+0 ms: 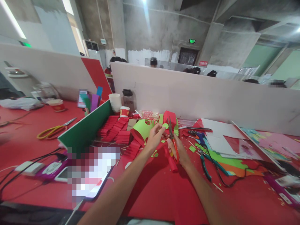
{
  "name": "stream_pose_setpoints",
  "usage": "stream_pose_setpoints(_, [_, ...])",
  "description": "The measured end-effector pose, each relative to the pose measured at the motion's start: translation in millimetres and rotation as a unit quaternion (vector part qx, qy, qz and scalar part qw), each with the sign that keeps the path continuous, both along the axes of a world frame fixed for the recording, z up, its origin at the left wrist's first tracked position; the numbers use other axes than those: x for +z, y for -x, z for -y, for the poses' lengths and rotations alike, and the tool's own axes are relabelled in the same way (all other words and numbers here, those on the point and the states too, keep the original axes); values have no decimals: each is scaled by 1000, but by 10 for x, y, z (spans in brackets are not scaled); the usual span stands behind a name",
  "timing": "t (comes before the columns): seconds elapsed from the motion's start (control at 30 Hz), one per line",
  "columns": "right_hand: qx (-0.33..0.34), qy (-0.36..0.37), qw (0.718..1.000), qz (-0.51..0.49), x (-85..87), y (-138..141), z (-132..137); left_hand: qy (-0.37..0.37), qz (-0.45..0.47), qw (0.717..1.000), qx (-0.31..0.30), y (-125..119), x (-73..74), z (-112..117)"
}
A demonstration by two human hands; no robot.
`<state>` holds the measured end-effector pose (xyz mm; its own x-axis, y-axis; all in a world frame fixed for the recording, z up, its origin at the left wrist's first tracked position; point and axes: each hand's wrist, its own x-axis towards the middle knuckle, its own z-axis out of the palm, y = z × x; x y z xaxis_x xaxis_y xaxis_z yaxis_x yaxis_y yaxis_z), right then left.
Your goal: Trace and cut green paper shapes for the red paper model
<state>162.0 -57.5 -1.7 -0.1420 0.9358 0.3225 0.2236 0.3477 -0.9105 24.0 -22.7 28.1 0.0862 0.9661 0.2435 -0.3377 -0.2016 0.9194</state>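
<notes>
My left hand [156,135] pinches a small round piece of light green paper [165,126] between thumb and fingers. In my right hand [179,150] is a pair of scissors [175,147] with orange-red handles, its dark blades pointing up and away beside the green piece. A sheet of light green paper [142,128] with rounded cut-outs lies curled behind my left hand. Small green scraps [154,153] are on the red tabletop below. A roll of red paper [171,161] lies under my right hand, and a red paper block [169,117] stands behind the blades.
Stacks of folded red paper [114,128] lie left, by a green divider [86,125]. A lit phone [98,175] is at front left. Teal-handled pliers [205,167] and paper sheets [220,145] lie right. A paper cup [124,111] and bottle [128,100] stand before the white partition [187,90].
</notes>
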Motion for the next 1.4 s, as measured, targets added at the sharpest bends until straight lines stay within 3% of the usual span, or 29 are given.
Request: stream_pose_setpoints(1.4, [-18,-20,999,29,1,64,24,-35,17,999,30,-38,10,45])
